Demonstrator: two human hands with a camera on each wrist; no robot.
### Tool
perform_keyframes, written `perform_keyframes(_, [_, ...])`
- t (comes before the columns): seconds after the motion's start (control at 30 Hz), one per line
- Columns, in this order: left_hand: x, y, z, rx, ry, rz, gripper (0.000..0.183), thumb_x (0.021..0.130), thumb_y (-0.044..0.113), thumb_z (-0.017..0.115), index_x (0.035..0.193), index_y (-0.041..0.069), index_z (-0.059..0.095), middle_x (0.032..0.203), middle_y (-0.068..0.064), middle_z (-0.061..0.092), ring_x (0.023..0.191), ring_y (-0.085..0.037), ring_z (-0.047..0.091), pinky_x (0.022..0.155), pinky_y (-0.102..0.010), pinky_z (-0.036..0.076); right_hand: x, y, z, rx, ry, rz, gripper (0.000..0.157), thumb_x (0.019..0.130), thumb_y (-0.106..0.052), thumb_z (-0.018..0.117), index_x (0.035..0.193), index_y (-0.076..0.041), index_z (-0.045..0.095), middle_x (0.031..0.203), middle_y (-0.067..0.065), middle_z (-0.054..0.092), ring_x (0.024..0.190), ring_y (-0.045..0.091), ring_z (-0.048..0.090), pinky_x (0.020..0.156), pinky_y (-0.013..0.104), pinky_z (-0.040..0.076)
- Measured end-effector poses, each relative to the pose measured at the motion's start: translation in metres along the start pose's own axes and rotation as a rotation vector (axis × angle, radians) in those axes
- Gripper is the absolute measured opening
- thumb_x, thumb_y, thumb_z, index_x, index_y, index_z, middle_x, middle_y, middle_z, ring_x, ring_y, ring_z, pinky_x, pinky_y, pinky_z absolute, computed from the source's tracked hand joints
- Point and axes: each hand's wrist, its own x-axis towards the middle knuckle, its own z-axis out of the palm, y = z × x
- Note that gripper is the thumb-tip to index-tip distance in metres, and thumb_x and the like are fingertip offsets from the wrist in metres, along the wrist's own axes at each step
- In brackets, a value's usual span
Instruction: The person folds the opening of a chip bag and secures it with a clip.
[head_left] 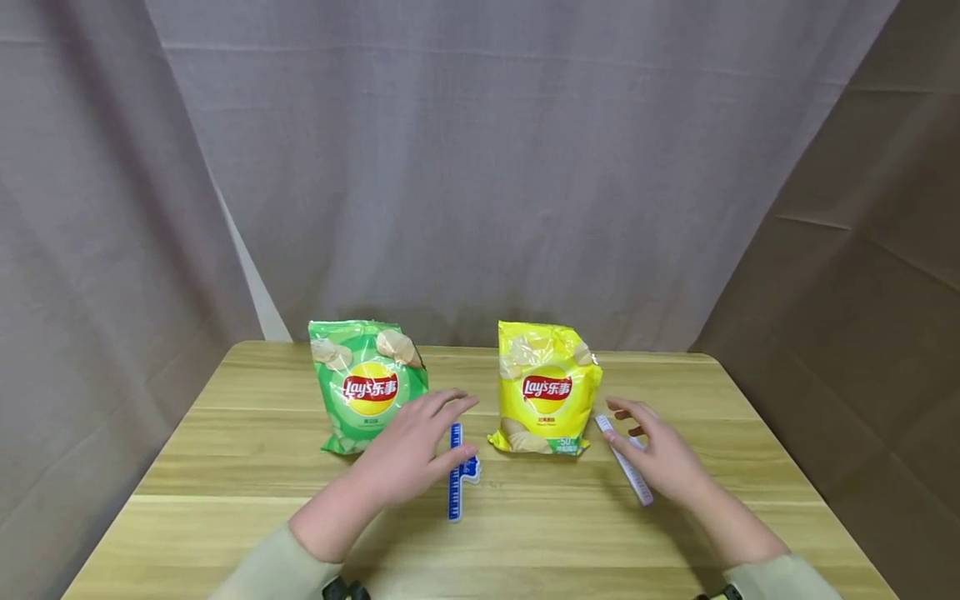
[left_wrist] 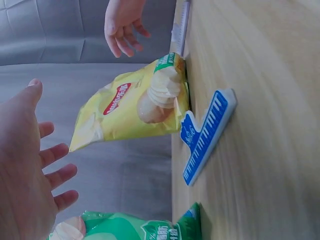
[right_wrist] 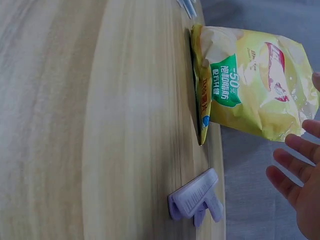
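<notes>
A green Lay's chip bag (head_left: 367, 392) stands upright on the left, and a yellow Lay's chip bag (head_left: 546, 400) stands to its right. My left hand (head_left: 408, 446) is raised in front of the green bag, fingers spread, holding nothing. Just right of it lies a blue bag clip (head_left: 455, 483) with a white edge, flat on the wood. On the other side my right hand (head_left: 660, 454) hovers over a pale purple bag clip (head_left: 630, 467), its fingers loosely bent and nothing in them. In the right wrist view the purple clip (right_wrist: 195, 195) rests on the tabletop beside the yellow bag (right_wrist: 250, 80).
The light wooden table (head_left: 525, 550) reaches back to a grey curtain (head_left: 480, 183). A brown cloth wall (head_left: 862, 275) runs along the right side. Both bags stand near the table's far edge.
</notes>
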Motion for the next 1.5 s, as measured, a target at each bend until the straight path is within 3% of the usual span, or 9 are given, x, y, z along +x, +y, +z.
perform_keyframes(0.13, [0.007, 0.004, -0.001, 0.004, 0.006, -0.005, 0.064, 0.098, 0.059, 0.048, 0.153, 0.03, 0.036, 0.154, 0.003, 0.04, 0.142, -0.021, 0.035, 0.115, -0.047, 0.028, 0.004, -0.002, 0.0, 0.03, 0.013, 0.03, 0.052, 0.099, -0.033, 0.062, 0.141, -0.006, 0.05, 0.134, 0.015, 0.057, 0.116, 0.032, 0.056, 0.09, 0.053, 0.05])
perform_keyframes(0.37, [0.022, 0.013, -0.001, -0.014, 0.024, -0.012, 0.066, 0.098, 0.065, 0.041, 0.152, 0.029, 0.037, 0.153, 0.003, 0.041, 0.142, -0.022, 0.034, 0.116, -0.048, 0.027, 0.011, -0.007, -0.003, 0.061, 0.043, 0.114, 0.048, 0.101, -0.03, 0.059, 0.139, -0.002, 0.051, 0.133, 0.017, 0.058, 0.114, 0.032, 0.057, 0.09, 0.051, 0.05])
perform_keyframes(0.6, [0.041, 0.023, -0.001, -0.002, 0.052, -0.025, 0.063, 0.096, 0.055, 0.056, 0.15, 0.026, 0.042, 0.15, 0.001, 0.044, 0.14, -0.025, 0.037, 0.115, -0.049, 0.028, 0.021, -0.007, -0.004, 0.107, 0.046, 0.185, 0.049, 0.103, -0.032, 0.054, 0.139, 0.001, 0.049, 0.135, 0.02, 0.056, 0.116, 0.035, 0.056, 0.094, 0.053, 0.047])
perform_keyframes(0.8, [0.058, 0.033, -0.004, 0.015, 0.064, -0.041, 0.062, 0.095, 0.055, 0.057, 0.149, 0.026, 0.043, 0.151, 0.001, 0.043, 0.14, -0.024, 0.037, 0.115, -0.049, 0.028, 0.028, -0.007, -0.002, 0.149, 0.043, 0.243, 0.053, 0.104, -0.036, 0.051, 0.139, 0.003, 0.048, 0.136, 0.023, 0.054, 0.119, 0.038, 0.052, 0.098, 0.055, 0.043])
perform_keyframes(1.1, [0.082, 0.043, -0.003, 0.006, 0.057, -0.116, 0.063, 0.096, 0.056, 0.055, 0.15, 0.026, 0.042, 0.152, 0.0, 0.041, 0.14, -0.023, 0.036, 0.116, -0.047, 0.028, 0.036, -0.01, 0.001, 0.244, 0.064, 0.279, 0.052, 0.104, -0.025, 0.052, 0.144, 0.006, 0.039, 0.135, 0.028, 0.051, 0.121, 0.042, 0.049, 0.101, 0.055, 0.042])
perform_keyframes(1.5, [0.12, 0.056, -0.003, 0.08, 0.1, -0.148, 0.062, 0.095, 0.055, 0.057, 0.147, 0.022, 0.045, 0.15, -0.003, 0.042, 0.138, -0.024, 0.038, 0.114, -0.045, 0.03, 0.047, -0.009, 0.011, 0.29, 0.058, 0.35, 0.054, 0.104, -0.027, 0.05, 0.145, 0.006, 0.038, 0.139, 0.027, 0.049, 0.124, 0.04, 0.048, 0.1, 0.05, 0.042])
